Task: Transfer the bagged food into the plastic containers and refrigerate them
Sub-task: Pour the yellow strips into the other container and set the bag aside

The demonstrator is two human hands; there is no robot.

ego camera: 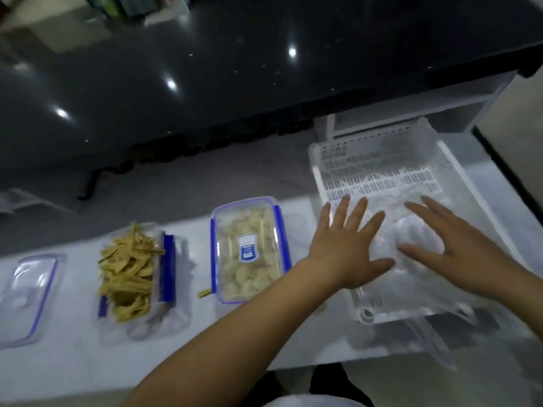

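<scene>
Both hands (411, 248) spread flat over white counter (73, 362) beside dark glossy worktop (235, 83).

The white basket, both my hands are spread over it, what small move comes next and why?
Probably bring the left hand over to the lidded container of pale pieces beside the white basket and lift it in. It looks closed, and both hands, the right hand too, are open.

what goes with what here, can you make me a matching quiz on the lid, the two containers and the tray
Things:
1. loose lid
2. container of yellow strips
3. container of pale pieces
4. white slotted tray

States:
a. lid on
b. under both open hands
c. heaped, no lid on
d. far left, lying alone

Pairs: 1-d, 2-c, 3-a, 4-b
</scene>
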